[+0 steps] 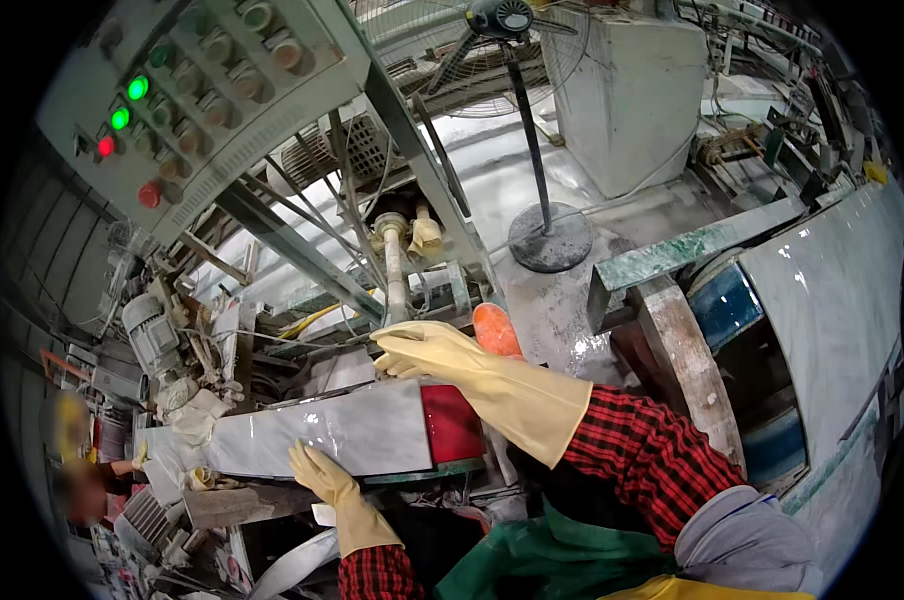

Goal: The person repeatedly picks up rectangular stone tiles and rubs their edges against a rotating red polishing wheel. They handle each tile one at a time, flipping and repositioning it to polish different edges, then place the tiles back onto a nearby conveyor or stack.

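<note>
A white, grey-veined stone slab [322,432] lies wet and glossy on a machine bed, left of centre, its right end next to a red surface [456,425]. My left hand [324,476], in a cream rubber glove, rests its outstretched fingers at the slab's near edge. In a matching long glove, my right hand [427,350] reaches across above the slab's right end, fingers extended leftward and nothing visible in them. Whether it touches the slab I cannot tell. Red-and-black checked sleeves cover both arms.
A control panel [207,120] with lit buttons hangs at upper left. A pedestal fan [550,240] stands on the wet floor beyond. To the right are a green-stained metal beam [697,243] and another pale slab [832,270]. At far left, a co-worker's hand [139,458] shows near a motor [150,335].
</note>
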The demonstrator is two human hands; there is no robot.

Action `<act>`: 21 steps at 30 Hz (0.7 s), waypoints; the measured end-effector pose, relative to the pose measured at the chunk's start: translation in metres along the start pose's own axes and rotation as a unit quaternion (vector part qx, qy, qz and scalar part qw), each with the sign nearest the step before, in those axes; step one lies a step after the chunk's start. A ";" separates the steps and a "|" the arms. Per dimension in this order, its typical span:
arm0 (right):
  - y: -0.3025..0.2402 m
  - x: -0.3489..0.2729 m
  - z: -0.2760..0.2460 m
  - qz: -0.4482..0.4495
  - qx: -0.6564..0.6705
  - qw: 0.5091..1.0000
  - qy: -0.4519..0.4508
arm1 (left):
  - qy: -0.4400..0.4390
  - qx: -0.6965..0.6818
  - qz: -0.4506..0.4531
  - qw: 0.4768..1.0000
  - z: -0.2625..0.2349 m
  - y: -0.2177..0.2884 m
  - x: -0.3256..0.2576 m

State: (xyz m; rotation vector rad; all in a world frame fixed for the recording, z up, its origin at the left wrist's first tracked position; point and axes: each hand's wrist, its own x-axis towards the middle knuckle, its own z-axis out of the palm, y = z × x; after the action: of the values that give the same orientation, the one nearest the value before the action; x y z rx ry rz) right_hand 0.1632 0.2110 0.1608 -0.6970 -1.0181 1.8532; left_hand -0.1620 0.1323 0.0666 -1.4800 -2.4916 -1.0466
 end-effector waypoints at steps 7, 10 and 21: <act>0.016 0.006 -0.025 0.050 -0.013 0.999 -0.017 | -0.001 -0.003 0.004 1.000 0.005 -0.014 0.005; 0.027 0.010 -0.037 0.043 -0.014 0.999 -0.016 | -0.011 -0.017 0.004 1.000 0.003 -0.004 0.004; 0.009 -0.012 -0.001 0.008 -0.185 0.983 -0.007 | -0.023 -0.027 0.010 0.999 0.001 -0.011 0.002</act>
State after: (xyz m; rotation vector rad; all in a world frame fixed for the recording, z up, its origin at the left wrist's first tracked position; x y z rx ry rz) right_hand 0.1656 0.1986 0.1528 -0.9108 -1.3880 1.6992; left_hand -0.1720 0.1310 0.0612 -1.5570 -2.4934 -1.0984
